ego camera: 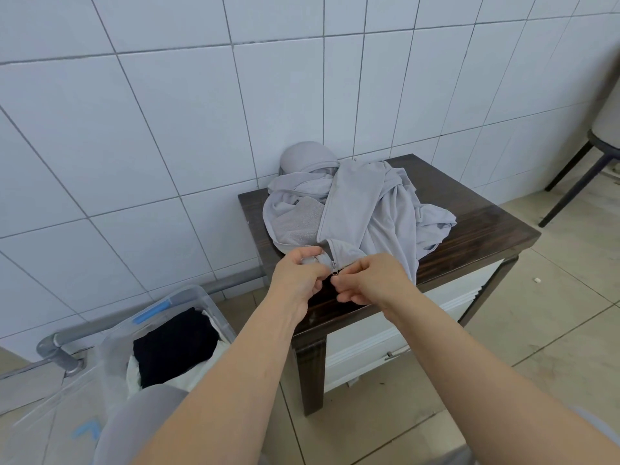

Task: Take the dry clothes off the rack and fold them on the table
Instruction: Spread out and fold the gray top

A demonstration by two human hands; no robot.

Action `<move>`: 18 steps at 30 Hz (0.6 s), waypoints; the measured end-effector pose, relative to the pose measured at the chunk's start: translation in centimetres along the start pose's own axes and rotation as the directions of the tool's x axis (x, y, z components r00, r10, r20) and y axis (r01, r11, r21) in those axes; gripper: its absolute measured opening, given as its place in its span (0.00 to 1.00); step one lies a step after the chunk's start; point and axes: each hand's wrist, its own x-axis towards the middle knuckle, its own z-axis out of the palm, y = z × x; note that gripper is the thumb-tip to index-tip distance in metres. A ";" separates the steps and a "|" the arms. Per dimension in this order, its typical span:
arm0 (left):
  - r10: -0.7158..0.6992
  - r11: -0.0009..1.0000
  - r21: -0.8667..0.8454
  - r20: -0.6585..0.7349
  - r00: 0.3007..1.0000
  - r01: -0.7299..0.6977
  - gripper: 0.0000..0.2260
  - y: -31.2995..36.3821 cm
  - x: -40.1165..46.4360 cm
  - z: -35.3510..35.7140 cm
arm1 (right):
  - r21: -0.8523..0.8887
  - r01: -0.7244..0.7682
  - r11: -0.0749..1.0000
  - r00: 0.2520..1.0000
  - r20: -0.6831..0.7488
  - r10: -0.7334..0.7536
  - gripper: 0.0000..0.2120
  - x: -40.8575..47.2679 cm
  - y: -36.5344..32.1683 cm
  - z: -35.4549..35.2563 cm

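On the dark wooden table (469,226) against the tiled wall, a pale grey zip-up jacket (362,209) lay in a loose heap, spread from the back edge toward the near edge, its hood bunched up at the back by the wall. At the near edge, the left hand (298,273) gripped the bunched bottom hem of the jacket, fingers curled around the fabric. The right hand (369,280) was just beside it, fingertips pinched together at the zipper (333,265) end, where the small metal pull showed between the two hands. Both bare forearms reached in from below. Left of the table, on the floor, stood a clear plastic bin (188,307) holding a folded black garment (174,344) on top of white cloth. Under the table sat white panels (402,330).
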 end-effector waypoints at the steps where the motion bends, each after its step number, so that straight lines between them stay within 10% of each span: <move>1: -0.003 1.000 0.000 -0.001 1.000 0.003 0.16 0.0 0.0 -0.1 | -0.118 0.068 0.991 0.997 -0.019 -0.070 0.05 0.0 0.0 -0.3; 5: -0.040 0.998 -0.045 0.019 0.999 0.041 0.15 0.0 -0.2 0.0 | -0.719 0.396 0.572 0.851 0.054 -0.522 0.14 0.8 1.1 -0.6; 8: -0.054 0.998 -0.027 0.060 0.997 0.055 0.15 0.3 -0.4 0.0 | -0.808 0.508 0.298 0.706 0.193 -0.682 0.08 1.5 1.8 -0.6; 18: 0.072 0.961 0.254 0.140 0.987 -0.107 0.28 0.1 -0.8 -0.5 | -0.833 0.532 0.153 0.702 0.332 -0.630 0.08 2.8 1.3 -0.7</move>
